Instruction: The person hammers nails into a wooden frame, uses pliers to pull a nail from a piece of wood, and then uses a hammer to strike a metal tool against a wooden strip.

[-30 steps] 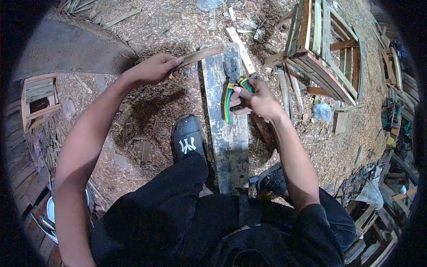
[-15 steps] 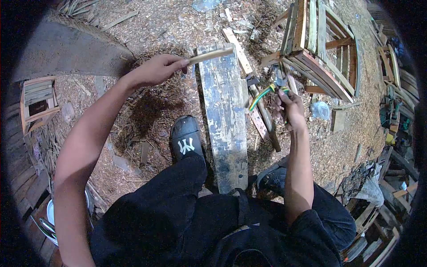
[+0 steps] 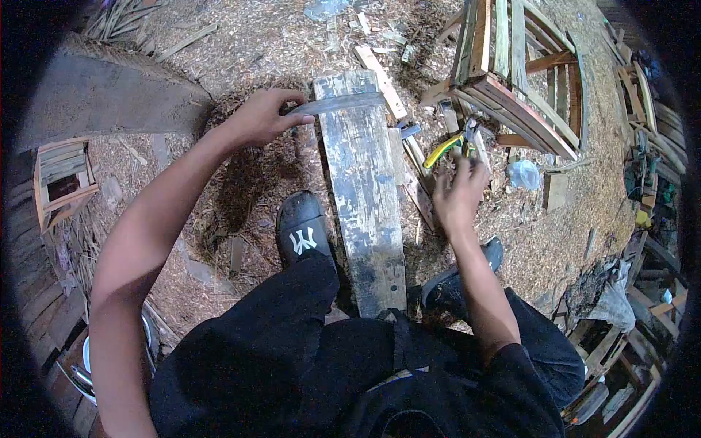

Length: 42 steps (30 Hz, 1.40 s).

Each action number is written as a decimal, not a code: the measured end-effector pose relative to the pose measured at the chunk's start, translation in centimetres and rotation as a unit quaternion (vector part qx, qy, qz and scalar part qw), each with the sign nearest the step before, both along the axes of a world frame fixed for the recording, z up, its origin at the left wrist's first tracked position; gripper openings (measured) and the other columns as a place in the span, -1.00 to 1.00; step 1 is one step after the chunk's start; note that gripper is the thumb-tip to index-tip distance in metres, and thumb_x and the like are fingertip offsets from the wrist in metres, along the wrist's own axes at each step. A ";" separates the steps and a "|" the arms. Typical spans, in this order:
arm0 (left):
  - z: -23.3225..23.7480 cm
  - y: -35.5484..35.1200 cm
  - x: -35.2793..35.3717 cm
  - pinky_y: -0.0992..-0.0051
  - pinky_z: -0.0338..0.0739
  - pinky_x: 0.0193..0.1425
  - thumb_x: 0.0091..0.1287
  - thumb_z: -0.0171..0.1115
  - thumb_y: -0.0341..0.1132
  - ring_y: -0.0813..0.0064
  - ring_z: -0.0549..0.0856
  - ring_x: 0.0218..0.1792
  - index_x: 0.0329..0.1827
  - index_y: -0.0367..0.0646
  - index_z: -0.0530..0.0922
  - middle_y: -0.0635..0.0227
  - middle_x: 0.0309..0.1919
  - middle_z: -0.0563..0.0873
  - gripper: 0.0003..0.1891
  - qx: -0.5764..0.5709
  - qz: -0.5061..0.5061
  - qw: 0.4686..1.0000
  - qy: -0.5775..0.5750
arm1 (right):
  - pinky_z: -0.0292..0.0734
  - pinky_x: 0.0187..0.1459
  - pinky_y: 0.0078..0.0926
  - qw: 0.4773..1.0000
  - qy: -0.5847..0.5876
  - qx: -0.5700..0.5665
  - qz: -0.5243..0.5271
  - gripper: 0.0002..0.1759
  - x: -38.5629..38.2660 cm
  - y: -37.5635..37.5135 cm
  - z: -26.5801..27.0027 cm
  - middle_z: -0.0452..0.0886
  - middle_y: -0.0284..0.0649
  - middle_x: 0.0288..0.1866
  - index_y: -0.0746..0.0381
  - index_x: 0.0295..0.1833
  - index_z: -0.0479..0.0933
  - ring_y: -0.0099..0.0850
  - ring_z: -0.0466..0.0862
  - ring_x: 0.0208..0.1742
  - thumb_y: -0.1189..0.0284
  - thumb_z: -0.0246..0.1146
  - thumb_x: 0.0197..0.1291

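A thin grey wooden strip (image 3: pixel 343 103) lies across the far end of a worn, paint-marked plank (image 3: pixel 365 190). Its near-left end is between the thumb and fingers of my left hand (image 3: pixel 272 117). To the right of the plank is my right hand (image 3: pixel 461 191), its fingers apart and slightly blurred, with nothing seen in it. Just beyond its fingertips are pincers with yellow-green handles (image 3: pixel 443 151), resting among scrap wood. A hammer-like tool (image 3: pixel 410 132) lies beside the plank, partly hidden by other pieces.
A slatted wooden frame (image 3: pixel 511 80) stands at the upper right. A smaller crate (image 3: pixel 64 175) is at the far left. Clear plastic (image 3: pixel 523 175) and wood scraps lie on the chip-covered ground. My shoe (image 3: pixel 301 228) is left of the plank.
My right hand has let go of the pincers and drawn back toward me. The strip in my left hand has been turned and lowered onto the plank, showing a grey face.
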<state>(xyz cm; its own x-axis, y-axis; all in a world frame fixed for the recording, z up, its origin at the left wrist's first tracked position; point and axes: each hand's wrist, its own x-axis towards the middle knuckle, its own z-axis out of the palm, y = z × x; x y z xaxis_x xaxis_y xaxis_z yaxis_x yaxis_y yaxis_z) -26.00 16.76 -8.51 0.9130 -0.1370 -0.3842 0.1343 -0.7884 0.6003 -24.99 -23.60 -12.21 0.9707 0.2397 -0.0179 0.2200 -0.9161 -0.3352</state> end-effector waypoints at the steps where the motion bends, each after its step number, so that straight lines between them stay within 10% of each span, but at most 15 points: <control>1: -0.2 -0.1 0.0 0.19 0.62 0.06 0.41 0.44 0.01 0.17 0.79 -0.08 0.17 -0.25 0.68 0.00 -0.09 0.81 -0.50 -0.003 0.013 1.000 -0.015 | 0.38 0.38 0.10 0.997 0.007 -0.063 0.040 -0.56 -0.5 0.1 0.2 0.48 0.18 0.28 0.28 0.27 0.52 0.19 0.44 0.36 0.33 0.36 0.37; 10: -0.5 -0.4 0.3 0.15 0.64 0.04 0.36 0.49 -0.04 0.03 0.81 -0.08 0.18 -0.21 0.67 -0.06 -0.10 0.80 -0.51 0.014 0.001 0.999 -0.032 | 0.62 -0.01 -0.07 0.994 0.020 -0.014 0.103 -0.60 -1.5 -2.6 -4.1 0.57 0.09 0.01 0.32 0.32 0.43 -0.05 0.68 -0.02 0.41 0.24 0.49; 12: -1.1 -0.3 0.0 0.14 0.65 0.01 0.36 0.49 -0.03 0.02 0.81 -0.12 0.20 -0.21 0.68 -0.05 -0.12 0.81 -0.49 0.024 -0.004 0.999 -0.030 | 0.59 -0.12 -0.27 0.960 0.196 0.201 -0.024 -0.65 -1.4 -3.0 -5.0 0.61 -0.04 -0.10 0.33 0.32 0.45 -0.31 0.64 -0.14 0.33 0.11 0.62; 16: -0.9 -0.9 -0.6 0.11 0.65 0.02 0.36 0.48 -0.04 -0.06 0.81 -0.13 0.20 -0.20 0.68 -0.07 -0.12 0.81 -0.51 0.034 -0.008 0.998 -0.055 | 0.45 -0.30 -0.53 0.930 0.254 0.260 -0.054 -0.65 -1.5 -0.7 -0.6 0.58 -0.32 -0.27 0.28 0.34 0.49 -0.57 0.52 -0.34 0.29 0.08 0.66; 28: -3.0 -1.3 -1.9 0.09 0.63 0.03 0.39 0.45 -0.06 -0.07 0.80 -0.08 0.19 -0.21 0.73 -0.10 -0.11 0.81 -0.54 -0.007 0.029 0.998 -0.062 | 0.16 -0.68 -0.60 0.777 0.413 0.450 -0.151 -0.44 1.2 5.2 5.1 0.54 -0.36 -0.31 0.03 0.69 0.25 -0.64 0.32 -0.64 0.36 0.05 0.67; 39: -2.0 -2.0 -2.1 0.06 0.61 0.02 0.38 0.45 -0.10 -0.13 0.79 -0.08 0.17 -0.25 0.72 -0.14 -0.12 0.79 -0.55 -0.014 0.040 0.996 -0.074 | 0.11 -0.66 -0.65 0.782 0.406 0.443 -0.163 -0.42 1.6 5.8 5.8 0.42 -0.41 -0.36 0.01 0.70 0.23 -0.65 0.19 -0.66 0.34 0.07 0.66; 40: -1.9 -2.1 -2.0 0.06 0.61 0.02 0.38 0.45 -0.10 -0.13 0.79 -0.08 0.17 -0.25 0.72 -0.14 -0.12 0.79 -0.55 -0.014 0.039 0.996 -0.074 | 0.54 -0.40 -0.57 0.854 0.360 0.373 -0.051 -0.45 2.2 5.1 4.2 0.66 -0.26 -0.16 0.09 0.66 0.32 -0.52 0.59 -0.44 0.35 0.09 0.64; 42: -1.8 -2.0 -2.0 0.07 0.63 0.03 0.38 0.45 -0.11 -0.13 0.79 -0.08 0.19 -0.23 0.72 -0.13 -0.10 0.80 -0.56 -0.009 0.043 0.998 -0.053 | 0.56 -0.07 -0.48 0.893 0.280 0.352 0.029 -0.47 2.5 4.4 3.4 0.69 -0.16 0.05 0.12 0.63 0.36 -0.42 0.65 -0.12 0.36 0.10 0.63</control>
